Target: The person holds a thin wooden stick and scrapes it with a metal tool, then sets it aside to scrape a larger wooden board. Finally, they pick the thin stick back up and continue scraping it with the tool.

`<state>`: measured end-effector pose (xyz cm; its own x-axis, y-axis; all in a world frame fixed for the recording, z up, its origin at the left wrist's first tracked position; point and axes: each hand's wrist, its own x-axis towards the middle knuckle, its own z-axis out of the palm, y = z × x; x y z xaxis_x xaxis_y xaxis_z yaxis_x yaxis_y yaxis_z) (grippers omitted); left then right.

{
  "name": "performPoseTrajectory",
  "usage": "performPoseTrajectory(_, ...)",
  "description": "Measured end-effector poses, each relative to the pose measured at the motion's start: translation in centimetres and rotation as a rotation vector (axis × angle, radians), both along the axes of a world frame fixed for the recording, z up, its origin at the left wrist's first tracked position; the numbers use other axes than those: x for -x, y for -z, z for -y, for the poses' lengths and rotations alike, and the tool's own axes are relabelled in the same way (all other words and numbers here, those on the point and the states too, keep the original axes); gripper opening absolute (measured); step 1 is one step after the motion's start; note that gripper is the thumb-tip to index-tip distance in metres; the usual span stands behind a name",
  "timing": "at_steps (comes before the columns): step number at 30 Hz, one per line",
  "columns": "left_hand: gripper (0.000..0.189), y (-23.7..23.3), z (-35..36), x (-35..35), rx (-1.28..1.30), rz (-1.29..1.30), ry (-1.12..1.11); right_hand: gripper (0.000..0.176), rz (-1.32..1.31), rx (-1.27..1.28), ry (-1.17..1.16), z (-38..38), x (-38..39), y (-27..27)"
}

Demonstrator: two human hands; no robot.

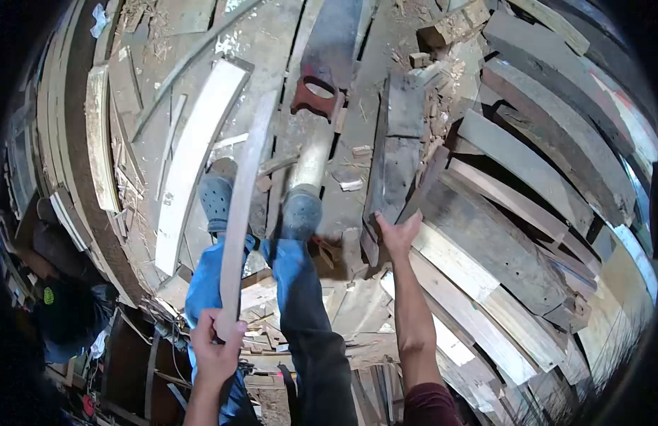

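Observation:
My left hand (216, 344) is closed round the near end of a long, narrow wooden strip (245, 192). The strip slants up and away, above my left leg and shoe. At the near end of a dark, weathered wooden beam (401, 167) is my right hand (398, 236), thumb and fingers set on either side of it. Part of that grip is hidden by the hand itself. Between the two hands, farther off, lies a handsaw with a red-brown handle (300, 98), its wide blade pointing away.
A pale board (197, 163) lies to the left. Stacked planks (485, 227) fill the right side, with a light plank (464, 263) near my right forearm. My clog-style shoes (301, 213) rest on the plank floor among wood scraps and shavings.

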<state>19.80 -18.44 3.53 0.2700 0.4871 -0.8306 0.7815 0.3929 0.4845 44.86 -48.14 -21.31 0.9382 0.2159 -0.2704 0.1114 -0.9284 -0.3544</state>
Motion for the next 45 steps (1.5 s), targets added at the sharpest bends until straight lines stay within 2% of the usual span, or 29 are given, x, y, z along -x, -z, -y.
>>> performPoseTrajectory(5,0.021,0.0,-0.8,1.0,-0.01,-0.027,0.012,0.091,0.036,0.035,0.098,0.1,2.1,0.0)
performPoseTrajectory(9,0.021,0.5,-1.0,1.4,0.022,-0.073,-0.027,0.092,-0.017,-0.011,0.088,0.3,1.7,0.3)
performPoseTrajectory(10,0.022,0.6,-1.1,1.5,0.026,-0.062,-0.022,0.091,-0.011,0.043,0.07,0.3,1.6,0.3)
performPoseTrajectory(13,0.022,0.3,-1.3,1.4,0.017,-0.038,0.037,0.088,-0.129,-0.002,0.112,1.1,0.8,0.2)
performPoseTrajectory(14,0.022,0.5,-0.9,1.5,0.019,-0.017,0.023,0.085,-0.094,-0.005,0.011,1.6,0.3,0.2)
performPoseTrajectory(15,0.022,0.6,-0.8,1.2,0.048,-0.025,0.016,0.083,-0.179,0.08,0.045,1.2,-0.1,-1.2)
performPoseTrajectory(17,0.023,-0.2,-0.6,0.6,0.099,-0.041,-0.004,0.077,-0.084,0.092,-0.039,2.2,-0.7,-2.4)
performPoseTrajectory(23,0.022,-5.2,-2.4,-2.6,0.082,0.103,-0.003,0.055,-0.146,0.05,-0.05,-0.4,-2.1,-12.8)
performPoseTrajectory(24,0.022,-6.3,-3.4,-3.0,0.042,0.13,0.031,0.049,-0.103,0.073,-0.115,-1.0,-2.0,-14.8)
performPoseTrajectory(27,0.021,-9.6,-6.7,-4.2,-0.072,0.228,0.042,0.046,-0.149,0.131,-0.156,-2.1,-1.5,-20.7)
performPoseTrajectory(30,0.02,-13.1,-9.5,-5.3,-0.105,0.339,-0.063,0.044,-0.223,0.216,-0.237,-3.8,-1.3,-27.8)
performPoseTrajectory(35,0.017,-18.0,-14.3,-3.8,-0.091,0.343,-0.178,0.044,-0.256,0.248,-0.15,-8.3,-0.6,-38.9)
performPoseTrajectory(39,0.02,-20.5,-16.9,-3.0,-0.039,0.467,-0.4,0.044,-0.193,0.14,-0.212,-11.9,-1.1,-42.9)
performPoseTrajectory(41,0.018,-19.8,-16.9,-2.0,-0.051,0.474,-0.469,0.043,-0.164,0.118,-0.272,-12.9,-1.7,-43.9)
performPoseTrajectory(43,0.019,-19.9,-17.0,-1.2,-0.049,0.468,-0.515,0.043,-0.123,0.219,-0.389,-13.2,-2.4,-44.2)
performPoseTrajectory(45,0.019,-18.1,-15.9,0.1,-0.074,0.415,-0.526,0.046,-0.216,0.29,-0.341,-14.0,-2.8,-45.1)
